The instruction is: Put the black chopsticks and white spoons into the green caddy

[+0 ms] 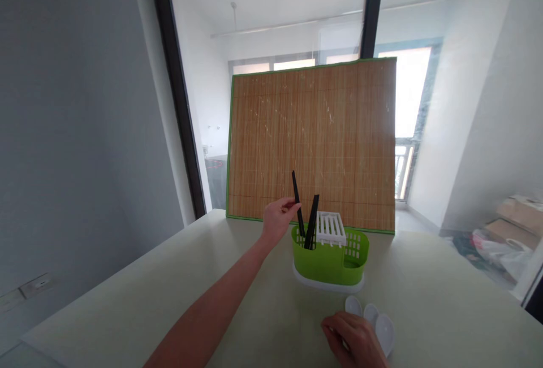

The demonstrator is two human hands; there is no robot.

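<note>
My left hand (278,220) pinches slim black chopsticks (298,204), whose lower ends reach into the left compartment of a green utensil holder (320,266). Beside them, more black chopsticks (312,221) lean in the same compartment. A white slatted rack (331,226) sits across the holder's middle, and its right compartment has a low front opening. Lower down, my right hand (356,338) is closed with curled fingers over the table. Next to it lie white spoons (385,331), bowls showing; the hand hides their handles, and whatever its fingers hold is hidden.
The holder's white base (328,286) rests on a pale table (178,289). Behind it, a bamboo mat (314,142) with green edging stands upright at the table's far edge. A dark-framed glass partition is behind the mat. Boxes and bags (509,238) lie beyond the table at right.
</note>
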